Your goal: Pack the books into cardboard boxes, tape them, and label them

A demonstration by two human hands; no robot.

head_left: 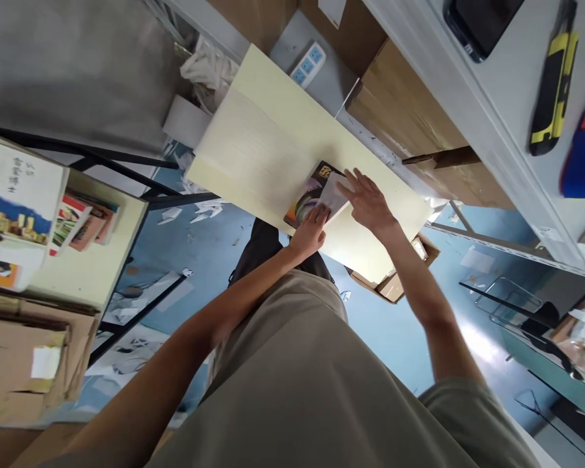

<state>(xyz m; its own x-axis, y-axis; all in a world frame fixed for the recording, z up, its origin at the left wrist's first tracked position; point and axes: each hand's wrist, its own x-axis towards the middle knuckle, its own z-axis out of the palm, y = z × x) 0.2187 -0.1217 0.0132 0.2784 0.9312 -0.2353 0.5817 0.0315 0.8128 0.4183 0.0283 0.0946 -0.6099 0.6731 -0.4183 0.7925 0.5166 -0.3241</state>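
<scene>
A book with a dark, colourful cover (303, 200) lies on a pale yellow board (266, 140). A whitish sheet (332, 194) covers the right part of its cover; whether it is loose or attached, I cannot tell. My left hand (311, 235) is at the book's near edge, its fingers bent and pressed together on the sheet and book. At the right side of the book is my right hand (368, 200), with fingers stretched out and apart, its fingertips over or touching the sheet's right edge.
A white power strip (308, 65) lies behind the board near cardboard boxes (404, 110). A yellow-black utility knife (553, 88) and a phone (482, 26) rest on the upper right shelf. More books (17, 208) are on the left table. Paper scraps litter the blue floor (214, 247).
</scene>
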